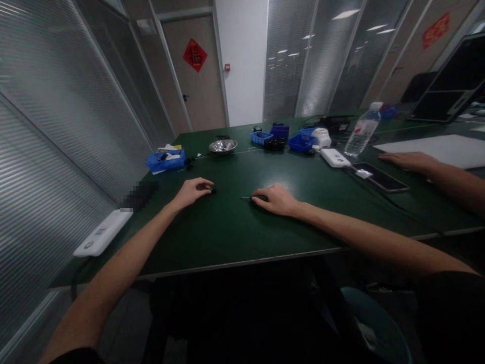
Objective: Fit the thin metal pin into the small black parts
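My left hand [194,192] rests low over the green table [223,237], its thumb and fingers pinched on a small black part [213,190]. Too little of that part shows to tell its kind. To the right, my right hand [276,198] lies on the tabletop, closed around the dark handle of a screwdriver [246,197]. Its thin metal shaft points left toward the small part, with a gap of bare table between them. Beyond my hands stands a shiny metal bowl [223,147] with small things in it that I cannot make out.
A blue basket [166,161] sits at the back left, several blue bins [302,142] at the back right. White power banks [104,233] lie on both sides. A bottle [364,130], a phone [380,177] and another person's hand [411,162] are on the right.
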The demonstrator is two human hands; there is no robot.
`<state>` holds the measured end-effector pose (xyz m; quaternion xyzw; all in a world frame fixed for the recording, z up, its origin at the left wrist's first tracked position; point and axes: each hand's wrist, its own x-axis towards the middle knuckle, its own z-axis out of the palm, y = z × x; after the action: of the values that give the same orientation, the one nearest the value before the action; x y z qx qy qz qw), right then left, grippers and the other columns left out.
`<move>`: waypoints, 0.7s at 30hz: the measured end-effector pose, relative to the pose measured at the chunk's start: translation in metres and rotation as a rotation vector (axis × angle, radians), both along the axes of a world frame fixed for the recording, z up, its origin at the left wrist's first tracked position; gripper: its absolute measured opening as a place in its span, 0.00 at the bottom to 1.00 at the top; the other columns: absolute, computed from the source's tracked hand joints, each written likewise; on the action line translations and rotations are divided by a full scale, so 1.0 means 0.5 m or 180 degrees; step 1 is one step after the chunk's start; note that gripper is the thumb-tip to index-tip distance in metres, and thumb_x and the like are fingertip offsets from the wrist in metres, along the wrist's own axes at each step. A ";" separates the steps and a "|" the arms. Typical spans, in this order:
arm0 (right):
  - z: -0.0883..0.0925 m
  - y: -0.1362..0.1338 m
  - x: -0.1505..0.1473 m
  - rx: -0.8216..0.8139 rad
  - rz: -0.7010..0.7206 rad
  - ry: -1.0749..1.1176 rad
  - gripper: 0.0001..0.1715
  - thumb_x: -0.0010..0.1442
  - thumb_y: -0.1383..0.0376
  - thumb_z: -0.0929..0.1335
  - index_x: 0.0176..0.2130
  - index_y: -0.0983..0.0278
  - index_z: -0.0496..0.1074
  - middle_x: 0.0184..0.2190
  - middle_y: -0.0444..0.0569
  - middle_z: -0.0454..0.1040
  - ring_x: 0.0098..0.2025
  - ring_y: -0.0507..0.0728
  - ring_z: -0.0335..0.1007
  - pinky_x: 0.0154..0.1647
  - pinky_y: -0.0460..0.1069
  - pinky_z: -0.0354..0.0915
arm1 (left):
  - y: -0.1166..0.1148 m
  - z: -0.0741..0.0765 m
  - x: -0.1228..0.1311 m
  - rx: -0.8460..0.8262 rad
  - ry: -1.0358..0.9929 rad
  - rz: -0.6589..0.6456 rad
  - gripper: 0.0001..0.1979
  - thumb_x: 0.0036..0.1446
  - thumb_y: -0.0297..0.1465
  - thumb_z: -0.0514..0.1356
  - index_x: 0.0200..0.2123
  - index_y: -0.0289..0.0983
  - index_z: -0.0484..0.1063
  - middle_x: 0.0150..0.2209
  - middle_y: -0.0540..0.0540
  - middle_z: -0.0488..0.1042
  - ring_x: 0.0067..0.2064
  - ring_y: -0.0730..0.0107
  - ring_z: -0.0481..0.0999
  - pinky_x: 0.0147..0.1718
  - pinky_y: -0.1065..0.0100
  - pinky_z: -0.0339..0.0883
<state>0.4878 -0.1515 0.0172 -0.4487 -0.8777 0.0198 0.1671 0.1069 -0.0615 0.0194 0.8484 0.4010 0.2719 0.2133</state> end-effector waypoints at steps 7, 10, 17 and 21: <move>-0.002 -0.014 0.000 0.0216 0.0696 0.0148 0.26 0.76 0.51 0.63 0.58 0.62 0.79 0.43 0.52 0.85 0.35 0.57 0.79 0.36 0.49 0.63 | -0.094 0.001 0.133 -0.0342 -0.0050 -0.1015 0.15 0.66 0.40 0.67 0.51 0.39 0.82 0.46 0.43 0.80 0.41 0.66 0.76 0.40 0.65 0.69; -0.003 -0.016 -0.001 0.0272 0.0797 0.0195 0.25 0.76 0.52 0.63 0.58 0.62 0.79 0.44 0.53 0.85 0.35 0.56 0.80 0.36 0.50 0.64 | -0.103 0.001 0.139 -0.0365 -0.0099 -0.0988 0.15 0.65 0.40 0.68 0.49 0.38 0.83 0.45 0.43 0.80 0.38 0.67 0.74 0.38 0.65 0.67; -0.006 -0.013 -0.001 0.0326 0.0855 0.0170 0.25 0.76 0.52 0.63 0.59 0.62 0.78 0.46 0.53 0.85 0.36 0.57 0.80 0.36 0.50 0.65 | -0.098 -0.007 0.133 -0.0352 -0.0186 -0.1017 0.14 0.66 0.39 0.67 0.49 0.38 0.83 0.46 0.43 0.80 0.39 0.67 0.74 0.38 0.66 0.66; -0.005 -0.016 -0.001 0.0323 0.0865 0.0129 0.26 0.77 0.51 0.62 0.61 0.61 0.77 0.49 0.53 0.84 0.39 0.57 0.81 0.38 0.50 0.66 | -0.101 -0.010 0.133 -0.0357 -0.0234 -0.1054 0.13 0.67 0.38 0.67 0.50 0.38 0.83 0.47 0.42 0.81 0.40 0.65 0.76 0.39 0.64 0.68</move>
<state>0.4874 -0.1593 0.0148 -0.3162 -0.9267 0.0070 0.2029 0.1736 -0.1121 0.0146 0.8791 0.2623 0.2412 0.3166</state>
